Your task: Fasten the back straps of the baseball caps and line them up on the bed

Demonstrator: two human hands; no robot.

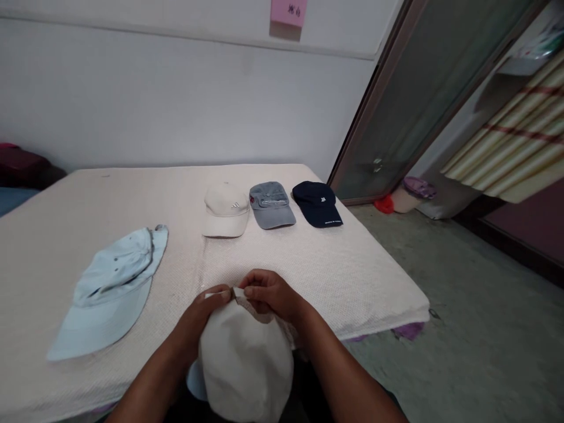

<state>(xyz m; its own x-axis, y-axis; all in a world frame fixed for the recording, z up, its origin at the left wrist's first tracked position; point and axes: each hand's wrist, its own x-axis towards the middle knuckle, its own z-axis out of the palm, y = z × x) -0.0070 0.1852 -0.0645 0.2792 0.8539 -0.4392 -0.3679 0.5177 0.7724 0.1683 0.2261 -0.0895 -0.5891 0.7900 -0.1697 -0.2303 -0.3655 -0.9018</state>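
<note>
An off-white baseball cap is held close to my body, its back strap and opening facing away from me. My left hand pinches the strap near a small buckle. On the other side of the buckle, my right hand is closed on the strap too, thumb against fingers. A light blue piece shows at the cap's lower left; most of it is hidden. Beyond my left arm lies a pale blue cap, partly collapsed, with its brim toward me.
Across the bed sit a cream cap, a grey cap and a navy cap in a row. A white wall stands behind. At right are a glass-panelled door, a bin and a striped curtain.
</note>
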